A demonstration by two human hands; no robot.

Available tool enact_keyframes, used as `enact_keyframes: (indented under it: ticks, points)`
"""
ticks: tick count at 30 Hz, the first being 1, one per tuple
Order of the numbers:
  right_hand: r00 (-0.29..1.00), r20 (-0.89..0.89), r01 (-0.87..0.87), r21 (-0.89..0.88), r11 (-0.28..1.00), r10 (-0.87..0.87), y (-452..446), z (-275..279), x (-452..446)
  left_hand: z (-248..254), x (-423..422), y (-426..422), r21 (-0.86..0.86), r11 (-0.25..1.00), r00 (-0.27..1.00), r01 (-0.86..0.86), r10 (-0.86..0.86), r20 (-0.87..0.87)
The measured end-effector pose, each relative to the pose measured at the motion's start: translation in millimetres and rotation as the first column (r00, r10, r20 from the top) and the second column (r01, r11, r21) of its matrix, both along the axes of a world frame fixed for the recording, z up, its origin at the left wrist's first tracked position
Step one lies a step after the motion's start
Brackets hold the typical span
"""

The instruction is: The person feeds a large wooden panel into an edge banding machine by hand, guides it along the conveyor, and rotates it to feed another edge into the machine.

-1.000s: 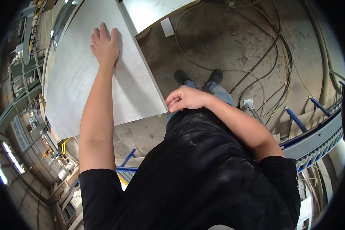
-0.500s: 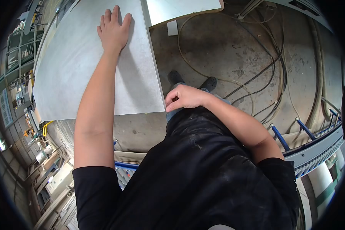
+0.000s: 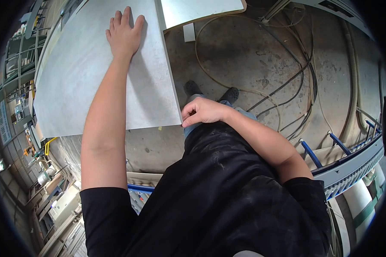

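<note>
A large light-grey panel [image 3: 90, 94] lies flat at the upper left, with one long edge and a near corner facing me. My left hand [image 3: 125, 36] rests palm down on its far part, fingers spread. At the near right corner, my right hand [image 3: 203, 110] is closed, its thumb and curled fingers pinching the panel's edge. The undersides of those fingers are partly hidden.
A white-topped surface [image 3: 201, 10] adjoins the panel's far right side. Hoses and cables [image 3: 306, 73] loop over the concrete floor near a small white block [image 3: 188, 32]. Behind me runs a roller conveyor [image 3: 351, 165] with blue bars. Workshop shelving [image 3: 19, 60] stands left.
The whole view has shifted slightly, so the panel and both hands appear a little further left. Both hands keep their places on the panel.
</note>
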State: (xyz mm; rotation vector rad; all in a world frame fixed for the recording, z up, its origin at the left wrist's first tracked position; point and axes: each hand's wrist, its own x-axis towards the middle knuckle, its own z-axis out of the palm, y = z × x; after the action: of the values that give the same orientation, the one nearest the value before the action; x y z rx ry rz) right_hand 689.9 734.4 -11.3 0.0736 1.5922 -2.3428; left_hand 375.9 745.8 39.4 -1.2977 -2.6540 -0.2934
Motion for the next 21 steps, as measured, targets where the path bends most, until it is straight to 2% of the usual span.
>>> enact_keyframes:
  ticks: [13, 18, 21]
  points:
    - [0.999, -0.004, 0.052, -0.007, 0.999, -0.052, -8.1, -10.2, 1.7, 0.2, 0.5, 0.3, -0.015, 1.0, 0.999, -0.009, 0.008, -0.053]
    - [0.993, 0.033, 0.121, -0.146, 0.982, -0.118, -6.8, -10.2, 7.4, -0.7, -0.3, -0.1, -0.013, 1.0, 0.998, -0.002, 0.001, -0.056]
    - [0.994, 0.03, 0.107, -0.12, 0.987, -0.105, -4.9, -5.1, 8.1, 0.0, 0.6, 0.2, -0.019, 1.0, 0.998, -0.016, 0.015, -0.056]
